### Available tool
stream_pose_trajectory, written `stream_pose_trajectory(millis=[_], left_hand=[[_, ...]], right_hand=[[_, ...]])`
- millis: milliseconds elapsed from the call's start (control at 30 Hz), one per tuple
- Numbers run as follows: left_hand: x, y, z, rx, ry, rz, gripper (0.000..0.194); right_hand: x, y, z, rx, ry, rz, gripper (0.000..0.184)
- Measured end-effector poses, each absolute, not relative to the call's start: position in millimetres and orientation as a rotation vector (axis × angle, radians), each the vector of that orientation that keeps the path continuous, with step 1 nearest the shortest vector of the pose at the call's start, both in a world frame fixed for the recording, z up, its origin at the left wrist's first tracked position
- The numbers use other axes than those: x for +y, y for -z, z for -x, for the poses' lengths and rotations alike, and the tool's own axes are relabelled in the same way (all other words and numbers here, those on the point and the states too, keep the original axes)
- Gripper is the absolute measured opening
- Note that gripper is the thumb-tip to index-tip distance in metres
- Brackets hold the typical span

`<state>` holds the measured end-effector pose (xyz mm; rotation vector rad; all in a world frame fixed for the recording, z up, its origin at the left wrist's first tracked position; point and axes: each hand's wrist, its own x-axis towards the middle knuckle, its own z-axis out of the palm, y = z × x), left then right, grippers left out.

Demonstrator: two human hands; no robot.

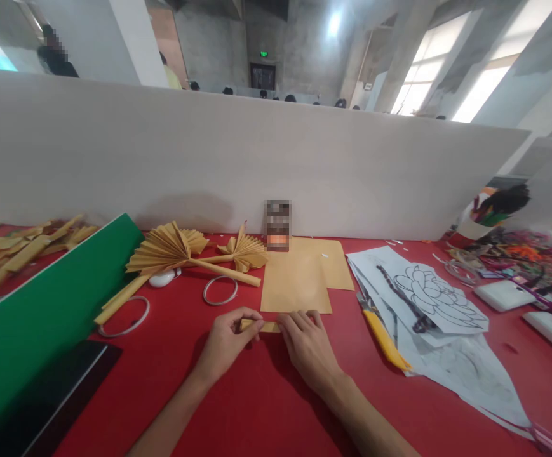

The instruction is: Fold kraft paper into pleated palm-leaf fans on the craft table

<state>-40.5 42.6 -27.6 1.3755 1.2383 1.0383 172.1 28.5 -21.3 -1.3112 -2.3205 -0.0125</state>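
Between my two hands lies a narrow folded strip of tan paper [270, 327], close to the red tabletop. My left hand [232, 336] pinches its left end between thumb and fingers. At the other end, my right hand [307, 343] has its fingers bent over the strip, and the thumb is mostly hidden. Just beyond the hands, flat sheets of tan paper [297, 282] overlap. Pleated tan paper fans [166, 254] with rolled paper stems rest to the left of the sheets. A coil of pale wire [221, 291] sits beside them.
A yellow utility knife [384, 336] lies on the right by papers with a flower drawing [437, 295]. A green board [56, 317] leans at left near a dark flat object [66, 397]. A white partition [209, 152] runs along the back. Clutter and a pen cup [471, 222] stand far right.
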Motion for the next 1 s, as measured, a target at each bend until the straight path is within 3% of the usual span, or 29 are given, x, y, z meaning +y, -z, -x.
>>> stream_pose_trajectory(millis=[233, 533, 1000], left_hand=[[40, 27, 35, 1.125, -1.135, -1.059, 0.035], [32, 21, 25, 0.979, -1.248, -0.935, 0.031], [27, 10, 21, 0.768, -1.080, -0.859, 0.039]], right_hand=[[27, 15, -172, -2.249, -0.231, 1.267, 0.025], [1, -2, -165, -1.800, -1.254, 1.195, 0.031], [2, 4, -158, -1.598, -1.339, 0.996, 0.037]])
